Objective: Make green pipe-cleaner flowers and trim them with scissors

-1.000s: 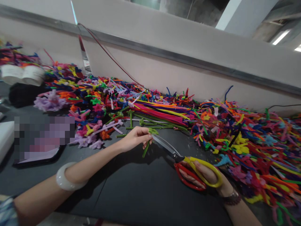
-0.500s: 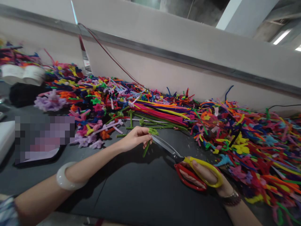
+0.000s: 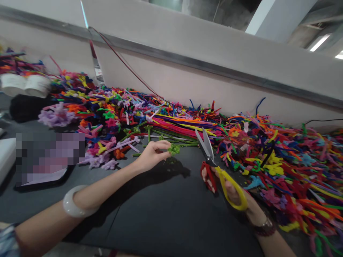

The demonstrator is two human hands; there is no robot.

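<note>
Between the thumb and fingertips of your left hand (image 3: 154, 155), pinched at its near edge, is a small green ruffled flower shape of fuzzy chenille stem (image 3: 174, 149), held above the dark flat tabletop (image 3: 171, 207). It should feel almost weightless, soft outside and bendable (probably wire-cored), with a nap that resists slipping; squeeze hard and the loops may flatten, so a light pinch low at the edge suits it best. Just apart to its right, your right hand (image 3: 233, 192) is wrapped through the handles of steel scissors with one red and one yellow loop (image 3: 207, 146), blades parted and pointing away; these look heavier and rigid, best carried by the loops. Beyond lies a bundle of straight magenta, purple and yellow chenille stems (image 3: 182, 128).
</note>
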